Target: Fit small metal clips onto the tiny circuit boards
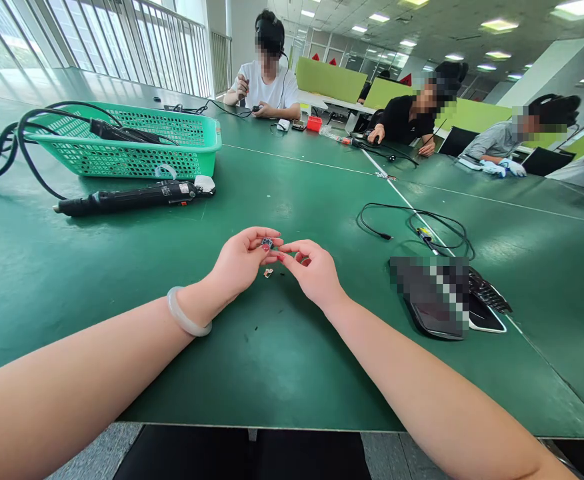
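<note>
My left hand [242, 261] is closed around a small dark grey part [267, 243], held between thumb and fingers above the green table [282, 360]. Close on its right, my right hand [312, 268] has thumb and index finger pinched together beside that part; whatever lies between these fingertips is too small to make out. Just below the hands, a tiny metallic piece [269, 273] rests on the table, with a small dark speck to its right.
A green basket [142, 157] with cables and a black electric screwdriver [137, 199] are at the left. Phones [435, 300] and a coiled black cable [392, 207] lie at the right. Several people sit across the table.
</note>
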`<control>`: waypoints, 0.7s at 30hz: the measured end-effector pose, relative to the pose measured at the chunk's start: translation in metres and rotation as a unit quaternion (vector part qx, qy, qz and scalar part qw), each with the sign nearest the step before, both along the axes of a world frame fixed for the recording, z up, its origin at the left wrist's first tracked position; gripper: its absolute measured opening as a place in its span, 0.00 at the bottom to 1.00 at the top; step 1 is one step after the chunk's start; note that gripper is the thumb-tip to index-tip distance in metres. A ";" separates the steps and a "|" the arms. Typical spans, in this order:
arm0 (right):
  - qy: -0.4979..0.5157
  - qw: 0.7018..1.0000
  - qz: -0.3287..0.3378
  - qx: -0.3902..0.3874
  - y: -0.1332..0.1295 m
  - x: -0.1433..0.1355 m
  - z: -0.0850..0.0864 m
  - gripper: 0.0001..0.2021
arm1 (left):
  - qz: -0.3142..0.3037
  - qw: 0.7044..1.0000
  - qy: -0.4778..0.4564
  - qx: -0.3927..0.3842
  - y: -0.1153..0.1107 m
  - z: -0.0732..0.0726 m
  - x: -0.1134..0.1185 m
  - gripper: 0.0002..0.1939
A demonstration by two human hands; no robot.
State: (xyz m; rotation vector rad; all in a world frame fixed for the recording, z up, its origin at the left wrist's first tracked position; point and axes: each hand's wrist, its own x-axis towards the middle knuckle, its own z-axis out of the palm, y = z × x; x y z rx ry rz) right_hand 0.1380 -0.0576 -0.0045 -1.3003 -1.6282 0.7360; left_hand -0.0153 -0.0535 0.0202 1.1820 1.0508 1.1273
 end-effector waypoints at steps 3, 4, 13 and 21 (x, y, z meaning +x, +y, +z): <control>-0.101 0.995 0.028 -0.002 0.000 0.000 -0.003 0.10 | 0.054 0.998 -0.012 -0.017 0.002 0.002 0.000 0.11; -0.134 0.990 0.045 0.007 0.000 0.000 -0.004 0.09 | 0.061 0.998 -0.016 -0.024 0.002 0.002 -0.001 0.11; -0.252 0.964 0.065 0.054 0.009 -0.001 -0.008 0.08 | 0.030 0.998 -0.002 -0.049 0.004 -0.004 -0.001 0.12; -0.191 0.981 0.032 0.020 0.009 0.003 -0.003 0.10 | 0.002 0.999 0.011 -0.044 0.005 -0.008 -0.002 0.10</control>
